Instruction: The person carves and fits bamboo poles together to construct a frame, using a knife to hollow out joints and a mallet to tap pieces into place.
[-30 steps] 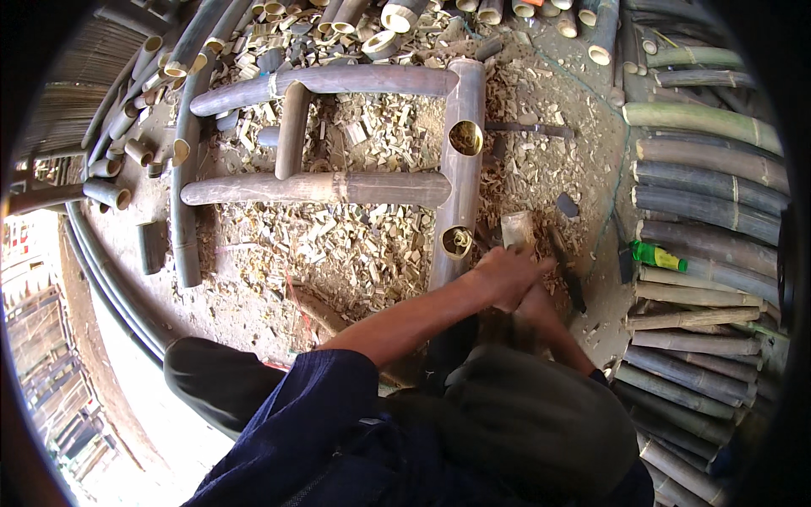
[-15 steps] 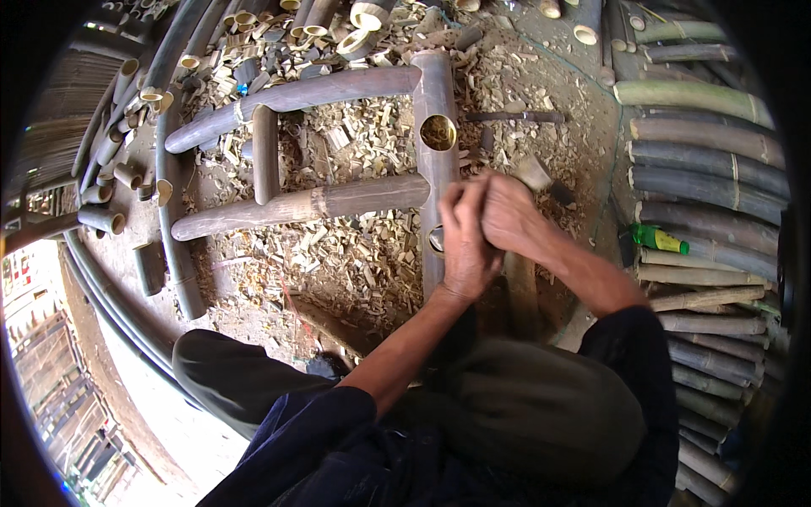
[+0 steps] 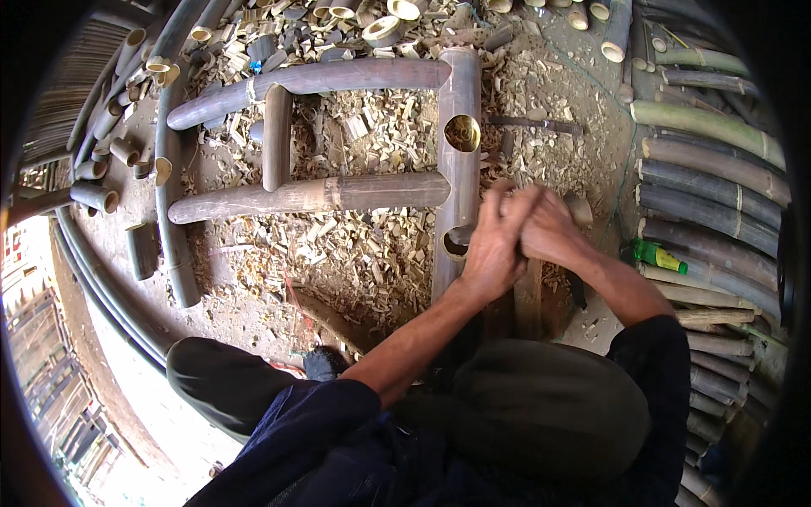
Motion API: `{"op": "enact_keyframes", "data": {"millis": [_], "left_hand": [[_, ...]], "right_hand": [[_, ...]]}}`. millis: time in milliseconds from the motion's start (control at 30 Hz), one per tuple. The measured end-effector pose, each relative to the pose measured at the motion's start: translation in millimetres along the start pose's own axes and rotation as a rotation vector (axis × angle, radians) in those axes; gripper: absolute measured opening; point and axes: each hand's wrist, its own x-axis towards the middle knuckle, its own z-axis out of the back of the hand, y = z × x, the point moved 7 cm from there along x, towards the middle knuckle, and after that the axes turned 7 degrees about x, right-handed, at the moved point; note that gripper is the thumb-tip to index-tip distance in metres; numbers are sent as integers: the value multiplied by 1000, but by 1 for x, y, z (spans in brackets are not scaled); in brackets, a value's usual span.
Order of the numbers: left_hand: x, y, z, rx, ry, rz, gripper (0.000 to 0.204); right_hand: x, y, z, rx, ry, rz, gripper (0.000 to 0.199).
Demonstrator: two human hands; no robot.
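Note:
My left hand (image 3: pixel 497 245) is closed, just right of the upright bamboo post (image 3: pixel 460 182), near the lower of its two round holes. Pressed against it, my right hand (image 3: pixel 553 226) is closed too, its knuckles upward. Whatever the hands hold is hidden under their fingers. A pale brown block-like piece (image 3: pixel 579 209) shows just beyond the right hand; whether it is held I cannot tell. Two long bamboo poles, an upper one (image 3: pixel 355 76) and a lower one (image 3: pixel 372 193), meet the post from the left. A short bamboo piece (image 3: pixel 277 139) lies between these poles.
Wood chips (image 3: pixel 363 270) cover the ground around the frame. Bamboo poles (image 3: pixel 718 190) lie stacked at the right, with a green bottle (image 3: pixel 659 255) beside them. Cut bamboo tubes (image 3: pixel 95 197) stand at the left. A flat wooden piece (image 3: pixel 528 300) lies below my hands.
Both hands have shifted slightly right and down in the picture, staying together. The bamboo frame also sits further right in view. The pale block now shows lower, beside the right hand.

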Motion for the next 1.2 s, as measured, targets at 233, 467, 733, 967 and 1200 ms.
{"op": "enact_keyframes", "data": {"millis": [233, 467, 733, 967, 1200], "left_hand": [[-11, 8, -5, 70, 80, 197, 96], [-19, -3, -73, 246, 883, -112, 79], [-7, 9, 5, 2, -59, -37, 98], [-11, 14, 6, 103, -42, 137, 92], [-19, 1, -77, 303, 926, -95, 79]], "right_hand": [[11, 12, 3, -109, 8, -108, 13], [-77, -32, -96, 1069, -350, -661, 18], [9, 30, 36, 98, -142, 18, 16], [19, 22, 9, 14, -42, -94, 8], [-59, -32, -67, 979, -238, -625, 29]]}}
